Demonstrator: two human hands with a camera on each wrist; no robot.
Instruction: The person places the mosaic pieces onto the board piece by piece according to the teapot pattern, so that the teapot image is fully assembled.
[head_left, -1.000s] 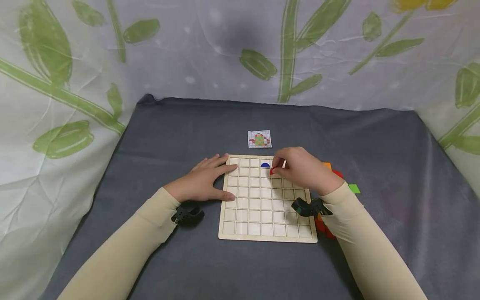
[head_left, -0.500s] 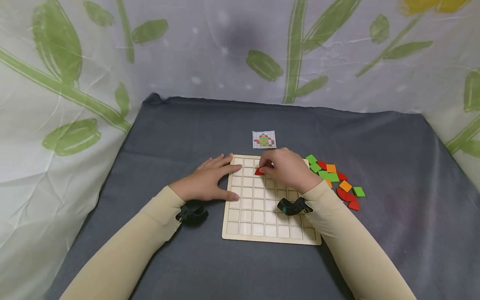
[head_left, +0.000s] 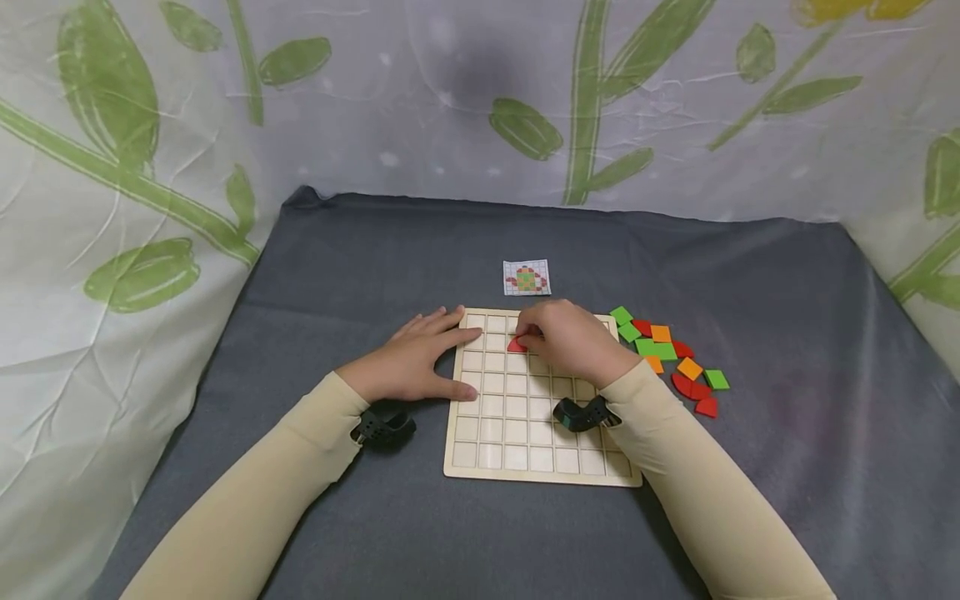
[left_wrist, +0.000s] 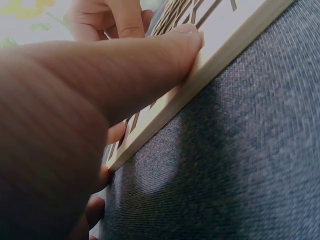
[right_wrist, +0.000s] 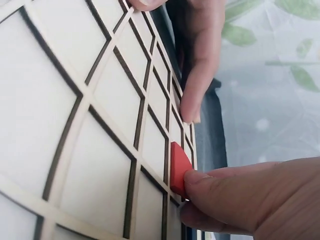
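Observation:
My right hand (head_left: 568,337) pinches a red quarter-round tile (head_left: 516,344) between thumb and forefinger. It is at a cell near the far edge of a wooden grid board (head_left: 516,477). In the right wrist view the red tile (right_wrist: 178,170) touches or nearly touches the board's dividers; whether it lies flat in the cell I cannot tell. My left hand (head_left: 412,358) rests on the board's left edge, fingers spread and straight. In the left wrist view the left thumb (left_wrist: 182,47) lies on the board's rim.
Beyond the board lies a small card (head_left: 527,278) printed with a coloured grid pattern. Right of the board several loose tiles are scattered, among them green tiles (head_left: 716,380), orange tiles (head_left: 690,369) and red tiles (head_left: 707,407). A grey cloth (head_left: 360,533) covers the table.
My right hand has moved left over the board with the red tile, then nearly stopped. It now covers where a blue half-round piece showed. The left hand has stayed on the board's edge.

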